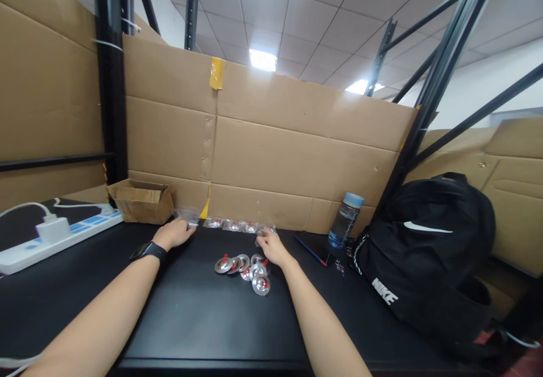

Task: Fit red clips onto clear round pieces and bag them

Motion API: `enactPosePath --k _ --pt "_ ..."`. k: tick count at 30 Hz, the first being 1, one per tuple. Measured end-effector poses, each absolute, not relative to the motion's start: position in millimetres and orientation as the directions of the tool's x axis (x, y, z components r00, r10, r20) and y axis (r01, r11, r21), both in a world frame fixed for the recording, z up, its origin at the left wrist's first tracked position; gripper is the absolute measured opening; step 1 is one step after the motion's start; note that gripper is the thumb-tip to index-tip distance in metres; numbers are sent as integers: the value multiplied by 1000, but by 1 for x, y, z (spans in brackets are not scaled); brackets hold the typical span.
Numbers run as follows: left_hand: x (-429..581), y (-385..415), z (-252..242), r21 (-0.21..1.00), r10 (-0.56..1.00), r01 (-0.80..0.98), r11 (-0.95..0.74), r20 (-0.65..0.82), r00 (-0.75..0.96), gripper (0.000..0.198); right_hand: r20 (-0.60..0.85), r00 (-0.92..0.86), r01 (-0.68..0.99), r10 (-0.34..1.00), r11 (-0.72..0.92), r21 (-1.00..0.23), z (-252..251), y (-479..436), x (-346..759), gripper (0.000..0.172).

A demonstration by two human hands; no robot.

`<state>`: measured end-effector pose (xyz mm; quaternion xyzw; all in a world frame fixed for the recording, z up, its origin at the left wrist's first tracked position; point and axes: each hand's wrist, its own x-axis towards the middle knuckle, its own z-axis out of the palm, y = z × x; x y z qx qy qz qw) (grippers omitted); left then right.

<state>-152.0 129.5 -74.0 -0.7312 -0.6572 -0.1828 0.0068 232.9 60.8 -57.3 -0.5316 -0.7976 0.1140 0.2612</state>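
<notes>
My left hand point(175, 233), with a dark watch on its wrist, reaches to clear plastic bags point(186, 215) by the cardboard box. Its fingers look closed on the edge of a bag. At the right end of a row of bagged round metal pieces point(232, 225), my right hand point(272, 245) has its fingers closed on a bagged metal piece point(268, 229). Between my forearms lies a loose pile of shiny round metal discs with red tabs point(242, 263), several of them overlapping. Neither hand touches that pile.
An open cardboard box point(146, 210) and a white power strip point(91, 227) stand on the left of the black table point(203, 326). On the right are a blue pen point(311, 250), keys point(340, 268), a water bottle point(344, 224) and a black backpack point(428, 252). A cardboard wall point(297, 156) closes the back.
</notes>
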Motion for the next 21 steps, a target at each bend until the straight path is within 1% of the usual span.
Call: enactPosePath --k 3,5,7,9,12,15,18,21 --pt "-151 126 -73 165 968 983 -83 247 40 55 335 -245 733 910 400 -550 -59 64 230 33" --pt "-149 122 -70 136 964 989 -62 265 24 56 344 -207 703 916 383 -598 -60 64 229 27" --pt "-147 117 -67 111 952 993 -43 306 7 55 352 -181 688 918 374 -622 -61 64 229 22" --pt "-143 112 -62 114 931 993 -29 365 -15 52 359 -159 679 919 367 -637 -62 64 230 18" --pt "-136 104 -52 122 887 992 -41 461 -20 47 360 -141 656 922 360 -664 -64 64 231 18" --pt "-126 98 -42 139 836 983 -120 547 24 40 362 -125 634 924 355 -687 -67 65 232 23" --pt "-111 92 -35 187 804 956 -226 590 75 35 373 -89 622 923 344 -703 -68 65 233 26" --pt "-88 85 -33 217 777 891 -398 596 202 30 408 -73 619 910 362 -697 -63 63 234 19"
